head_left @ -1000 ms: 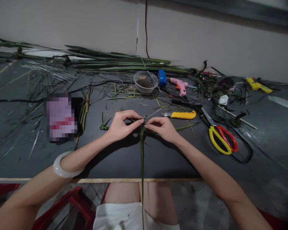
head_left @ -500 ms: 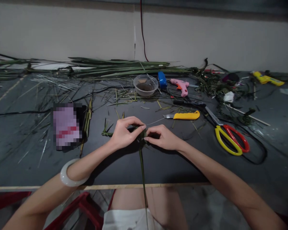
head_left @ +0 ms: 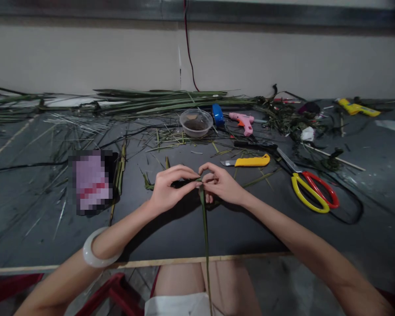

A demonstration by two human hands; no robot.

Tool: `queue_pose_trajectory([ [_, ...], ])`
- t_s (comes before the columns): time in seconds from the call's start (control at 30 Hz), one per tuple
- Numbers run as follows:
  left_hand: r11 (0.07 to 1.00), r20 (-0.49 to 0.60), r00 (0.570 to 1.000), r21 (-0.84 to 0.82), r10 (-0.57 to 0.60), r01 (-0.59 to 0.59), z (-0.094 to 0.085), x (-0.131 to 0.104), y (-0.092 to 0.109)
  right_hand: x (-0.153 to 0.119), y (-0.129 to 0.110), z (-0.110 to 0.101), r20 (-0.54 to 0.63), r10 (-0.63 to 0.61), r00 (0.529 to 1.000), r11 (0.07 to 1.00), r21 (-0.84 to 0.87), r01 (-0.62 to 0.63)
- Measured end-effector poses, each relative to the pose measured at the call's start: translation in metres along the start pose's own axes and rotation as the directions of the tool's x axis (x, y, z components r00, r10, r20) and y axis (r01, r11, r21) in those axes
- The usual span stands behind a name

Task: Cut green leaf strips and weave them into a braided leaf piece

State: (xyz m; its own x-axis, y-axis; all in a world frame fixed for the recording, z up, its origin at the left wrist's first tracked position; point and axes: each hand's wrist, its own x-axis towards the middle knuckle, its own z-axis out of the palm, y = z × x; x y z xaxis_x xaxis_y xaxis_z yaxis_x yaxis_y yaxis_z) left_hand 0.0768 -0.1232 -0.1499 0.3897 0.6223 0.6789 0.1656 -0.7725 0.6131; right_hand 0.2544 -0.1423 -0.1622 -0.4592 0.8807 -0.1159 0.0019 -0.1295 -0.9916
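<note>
In the head view, the left hand [head_left: 174, 188] pinched a green leaf [head_left: 205, 228] at its upper end, and the leaf hung past the near edge of the table [head_left: 158, 235]. The right hand [head_left: 225, 186] curled just beside; whether it gripped could not be told.
</note>
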Motion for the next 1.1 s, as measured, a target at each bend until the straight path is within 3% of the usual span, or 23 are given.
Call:
queue_pose_trajectory([
  [0.07, 0.999, 0.008, 0.999, -0.002, 0.047, -0.047, 0.001, -0.001, 0.002, 0.0, 0.001, 0.001, -0.112, -0.146, 0.983, 0.979, -0.161, 0.127],
  [0.13, 0.995, 0.014, 0.995, 0.003, 0.097, -0.097, 0.001, -0.002, 0.003, -0.001, 0.001, 0.0, -0.134, -0.367, 0.92, 0.867, -0.408, 0.287],
  [0.2, 0.989, 0.03, 0.988, 0.015, 0.15, -0.15, 0.001, -0.003, 0.003, -0.002, -0.001, -0.005, -0.038, -0.592, 0.805, 0.636, -0.636, 0.438],
  [0.27, 0.977, 0.049, 0.977, 0.042, 0.206, -0.208, 0.001, -0.004, 0.002, -0.004, -0.003, -0.01, 0.077, -0.731, 0.678, 0.393, -0.764, 0.511],
  [0.37, 0.951, 0.061, 0.957, 0.114, 0.283, -0.288, 0.001, -0.005, 0.0, -0.007, -0.007, -0.016, 0.193, -0.788, 0.585, 0.184, -0.832, 0.524],
  [0.5, 0.925, 0.088, 0.938, 0.156, 0.336, -0.346, 0.001, -0.007, -0.001, -0.011, -0.008, -0.019, 0.281, -0.771, 0.571, 0.111, -0.824, 0.556],
  [0.77, 0.93, 0.122, 0.943, 0.169, 0.309, -0.326, 0.002, -0.008, -0.001, -0.015, -0.004, -0.017, 0.277, -0.776, 0.566, 0.13, -0.809, 0.573],
  [1.1, 0.93, 0.112, 0.935, 0.121, 0.335, -0.348, 0.005, -0.008, 0.0, -0.023, -0.008, -0.023, 0.353, -0.764, 0.54, -0.007, -0.841, 0.541],
])
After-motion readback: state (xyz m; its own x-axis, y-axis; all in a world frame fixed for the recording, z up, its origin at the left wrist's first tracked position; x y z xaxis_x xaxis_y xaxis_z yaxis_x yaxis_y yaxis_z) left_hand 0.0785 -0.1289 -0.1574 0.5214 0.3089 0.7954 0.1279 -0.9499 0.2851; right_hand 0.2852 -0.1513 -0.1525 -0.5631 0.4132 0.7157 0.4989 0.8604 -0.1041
